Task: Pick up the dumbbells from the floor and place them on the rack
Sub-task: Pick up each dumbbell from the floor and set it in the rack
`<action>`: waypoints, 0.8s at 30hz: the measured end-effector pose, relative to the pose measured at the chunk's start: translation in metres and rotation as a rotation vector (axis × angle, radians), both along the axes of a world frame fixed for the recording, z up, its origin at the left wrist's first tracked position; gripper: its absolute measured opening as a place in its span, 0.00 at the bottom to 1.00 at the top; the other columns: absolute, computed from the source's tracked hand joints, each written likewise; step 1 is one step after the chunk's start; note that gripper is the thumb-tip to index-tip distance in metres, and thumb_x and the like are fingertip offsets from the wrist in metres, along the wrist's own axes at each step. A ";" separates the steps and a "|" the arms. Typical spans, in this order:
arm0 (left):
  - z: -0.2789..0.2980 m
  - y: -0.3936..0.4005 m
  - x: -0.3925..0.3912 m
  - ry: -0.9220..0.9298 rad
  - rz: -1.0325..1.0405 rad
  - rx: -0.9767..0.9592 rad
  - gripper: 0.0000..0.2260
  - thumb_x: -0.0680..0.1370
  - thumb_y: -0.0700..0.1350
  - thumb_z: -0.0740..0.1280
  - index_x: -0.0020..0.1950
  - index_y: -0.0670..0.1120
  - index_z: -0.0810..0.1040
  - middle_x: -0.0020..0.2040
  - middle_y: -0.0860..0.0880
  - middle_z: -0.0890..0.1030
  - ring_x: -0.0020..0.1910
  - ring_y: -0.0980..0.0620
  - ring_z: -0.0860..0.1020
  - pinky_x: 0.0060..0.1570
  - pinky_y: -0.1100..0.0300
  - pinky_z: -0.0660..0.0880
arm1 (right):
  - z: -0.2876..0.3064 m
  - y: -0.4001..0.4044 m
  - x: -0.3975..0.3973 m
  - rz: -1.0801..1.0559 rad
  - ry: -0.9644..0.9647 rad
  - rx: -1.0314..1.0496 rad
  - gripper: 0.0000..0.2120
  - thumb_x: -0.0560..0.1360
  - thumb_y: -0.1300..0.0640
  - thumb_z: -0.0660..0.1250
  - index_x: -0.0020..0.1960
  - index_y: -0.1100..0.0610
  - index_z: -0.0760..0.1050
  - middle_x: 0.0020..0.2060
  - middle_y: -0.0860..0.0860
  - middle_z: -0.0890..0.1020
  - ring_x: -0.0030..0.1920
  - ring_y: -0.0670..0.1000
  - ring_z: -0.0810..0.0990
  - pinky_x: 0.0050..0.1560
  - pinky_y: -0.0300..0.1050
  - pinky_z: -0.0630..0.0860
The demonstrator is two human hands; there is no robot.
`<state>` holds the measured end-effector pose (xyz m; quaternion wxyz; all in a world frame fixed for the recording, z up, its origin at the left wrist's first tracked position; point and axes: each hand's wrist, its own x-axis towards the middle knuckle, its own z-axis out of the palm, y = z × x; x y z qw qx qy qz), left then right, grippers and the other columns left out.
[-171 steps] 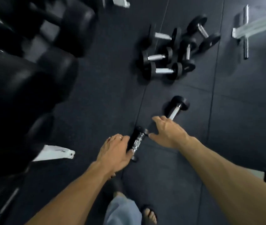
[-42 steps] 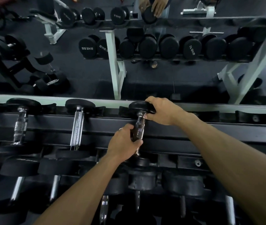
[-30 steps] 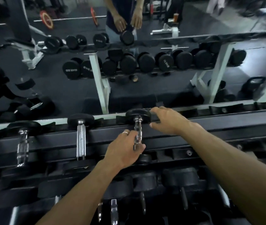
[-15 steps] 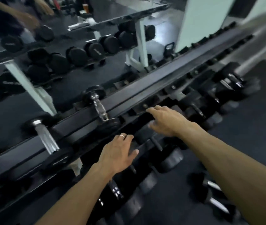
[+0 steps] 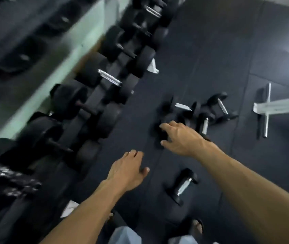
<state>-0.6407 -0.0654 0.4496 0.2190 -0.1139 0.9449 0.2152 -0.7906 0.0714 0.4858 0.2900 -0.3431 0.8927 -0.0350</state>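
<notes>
A cluster of several small black dumbbells (image 5: 205,113) with chrome handles lies on the dark floor at the centre right. A single dumbbell (image 5: 182,186) lies apart, nearer my feet. My right hand (image 5: 180,138) hovers with fingers spread above the near edge of the cluster and hides part of it. My left hand (image 5: 127,171) is held out empty, fingers apart, over bare floor. The dumbbell rack (image 5: 80,106) runs diagonally along the left, loaded with big black dumbbells. The view is motion-blurred.
A white bench foot with a chrome crossbar (image 5: 265,110) stands on the floor at the right. A white rack foot (image 5: 153,66) pokes out from the rack. My feet in sandals (image 5: 196,226) are at the bottom edge. Black rubber mats cover the floor.
I let go of the dumbbell on the rack's top rail. My view swung from the rack down to the floor, and both empty hands now reach toward the dumbbells lying there.
</notes>
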 end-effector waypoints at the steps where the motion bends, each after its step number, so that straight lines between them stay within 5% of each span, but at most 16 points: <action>1: -0.017 0.024 -0.001 -0.024 -0.014 0.020 0.24 0.78 0.59 0.59 0.71 0.50 0.64 0.66 0.51 0.69 0.65 0.50 0.69 0.58 0.51 0.73 | -0.020 0.026 -0.001 -0.022 -0.019 0.012 0.28 0.77 0.46 0.63 0.74 0.53 0.61 0.66 0.56 0.71 0.67 0.60 0.71 0.64 0.54 0.71; 12: -0.248 0.229 -0.014 -0.267 -0.133 0.172 0.20 0.78 0.57 0.61 0.66 0.49 0.68 0.61 0.50 0.73 0.62 0.50 0.72 0.57 0.53 0.73 | -0.270 0.245 -0.008 -0.263 -0.239 0.138 0.28 0.78 0.47 0.63 0.74 0.56 0.61 0.65 0.57 0.71 0.65 0.61 0.72 0.62 0.55 0.72; 20: -0.433 0.266 -0.037 -0.380 -0.066 0.193 0.25 0.75 0.56 0.66 0.69 0.49 0.66 0.64 0.47 0.71 0.64 0.45 0.72 0.59 0.49 0.72 | -0.444 0.287 -0.006 -0.463 -0.315 0.125 0.33 0.76 0.45 0.67 0.75 0.55 0.59 0.66 0.56 0.71 0.65 0.59 0.72 0.62 0.52 0.72; 24: -0.496 0.268 -0.042 -0.418 -0.043 0.200 0.30 0.75 0.54 0.68 0.73 0.50 0.60 0.68 0.47 0.69 0.65 0.45 0.72 0.61 0.50 0.70 | -0.507 0.288 -0.001 -0.501 -0.318 0.089 0.30 0.73 0.45 0.70 0.70 0.55 0.65 0.61 0.56 0.74 0.61 0.58 0.75 0.57 0.51 0.74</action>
